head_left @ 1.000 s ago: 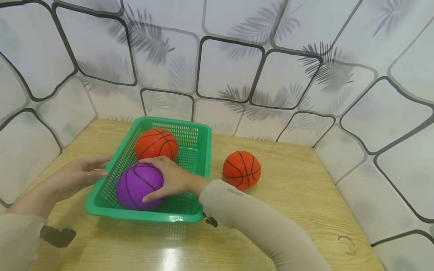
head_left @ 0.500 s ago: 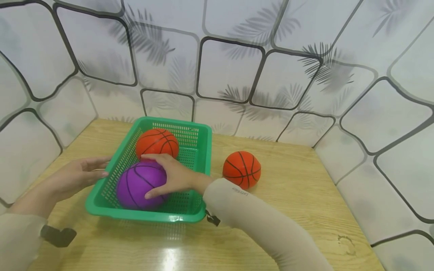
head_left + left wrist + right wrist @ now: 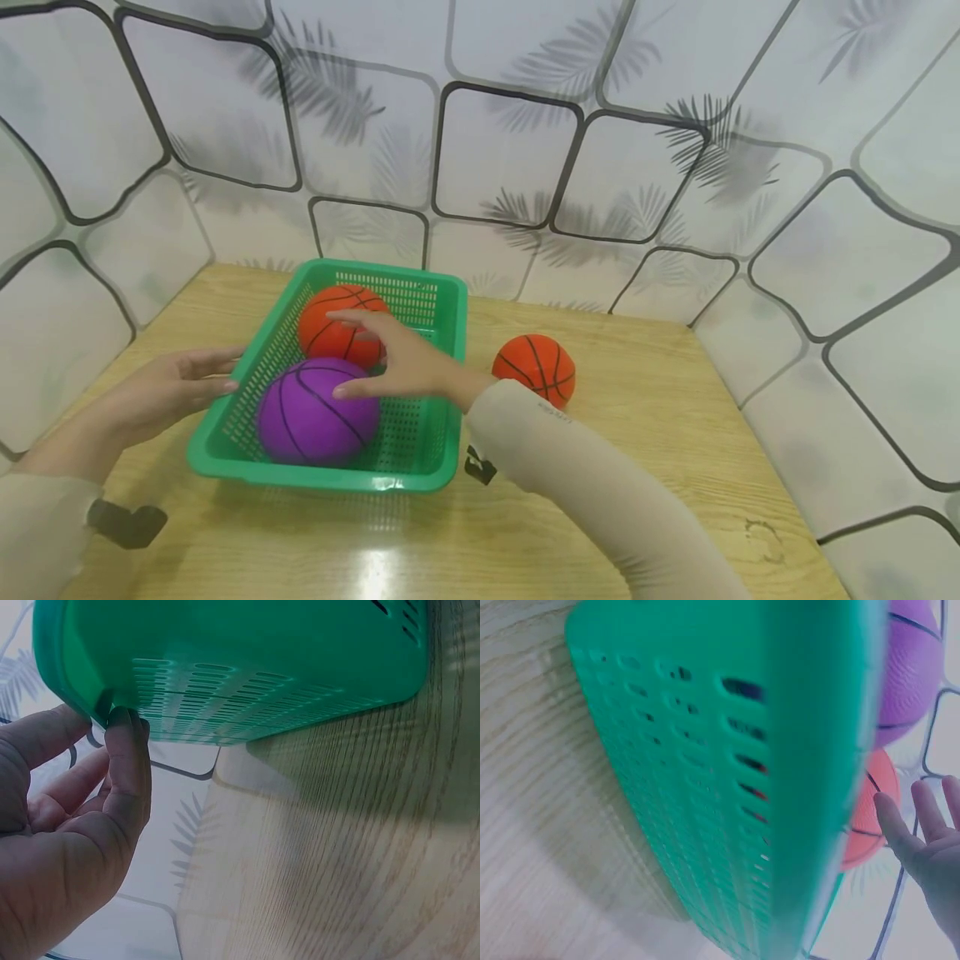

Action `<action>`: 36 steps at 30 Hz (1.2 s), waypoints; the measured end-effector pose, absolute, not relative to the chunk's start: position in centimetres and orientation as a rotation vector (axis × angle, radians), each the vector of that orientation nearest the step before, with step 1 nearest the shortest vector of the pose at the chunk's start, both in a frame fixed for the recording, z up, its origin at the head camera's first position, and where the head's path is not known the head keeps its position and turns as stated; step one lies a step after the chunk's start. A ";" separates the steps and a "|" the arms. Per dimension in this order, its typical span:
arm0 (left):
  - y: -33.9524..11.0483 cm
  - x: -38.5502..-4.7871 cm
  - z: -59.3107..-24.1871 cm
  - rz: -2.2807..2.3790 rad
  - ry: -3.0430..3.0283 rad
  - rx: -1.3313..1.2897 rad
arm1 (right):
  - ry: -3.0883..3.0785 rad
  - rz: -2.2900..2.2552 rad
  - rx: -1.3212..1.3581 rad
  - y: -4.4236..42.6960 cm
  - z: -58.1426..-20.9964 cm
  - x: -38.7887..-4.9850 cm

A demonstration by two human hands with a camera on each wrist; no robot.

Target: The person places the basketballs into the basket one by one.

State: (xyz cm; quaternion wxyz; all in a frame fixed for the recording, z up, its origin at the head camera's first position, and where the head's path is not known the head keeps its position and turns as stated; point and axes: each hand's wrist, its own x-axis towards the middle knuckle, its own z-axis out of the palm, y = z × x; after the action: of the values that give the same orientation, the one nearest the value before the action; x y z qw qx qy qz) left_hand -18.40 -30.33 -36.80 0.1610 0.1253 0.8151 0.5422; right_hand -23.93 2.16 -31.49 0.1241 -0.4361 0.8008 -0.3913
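Note:
A green plastic basket (image 3: 322, 477) with slotted walls holds a purple toy basketball (image 3: 318, 417) at its near end. Behind that ball lies an orange toy basketball (image 3: 330, 321), partly covered by my right hand. My right hand (image 3: 408, 358) is over the basket with fingers spread and nothing in its grasp; the thumb is just above the purple ball. In the right wrist view its fingers (image 3: 894, 817) look extended. My left hand (image 3: 168, 387) rests at the basket's left rim from outside, its fairly straight fingers (image 3: 124, 765) touching under the lip in the left wrist view.
Another orange basketball (image 3: 534, 367) sits on the wooden table (image 3: 645, 450) to the right of the basket, partly behind the right sleeve (image 3: 570, 467). Patterned walls (image 3: 510, 150) enclose the table at the back and sides.
My right hand has let go of the purple ball and lifted up and to the right, its fingers opening. The left hand and basket have stayed in place.

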 end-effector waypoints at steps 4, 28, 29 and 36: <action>-30.4 -18.4 -36.8 1.545 2.324 0.356 | 2.333 -1.221 -1.252 2.9 -30.8 -24.3; -30.4 -18.4 -36.9 1.528 2.326 0.343 | 2.501 -1.500 -1.122 10.1 -29.4 -26.8; -30.4 -18.4 -36.9 1.525 2.331 0.336 | 2.505 -1.512 -1.114 10.4 -29.4 -26.9; -30.4 -18.4 -36.9 1.542 2.314 0.347 | 2.543 -1.578 -1.047 12.8 -29.7 -27.5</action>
State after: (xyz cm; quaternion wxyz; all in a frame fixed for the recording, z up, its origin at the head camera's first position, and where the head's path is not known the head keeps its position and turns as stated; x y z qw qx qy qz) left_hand -18.41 -30.43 -36.85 0.1687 0.1222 0.8140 0.5423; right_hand -27.55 12.82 -29.74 -0.0146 -0.3303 0.8019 -0.4976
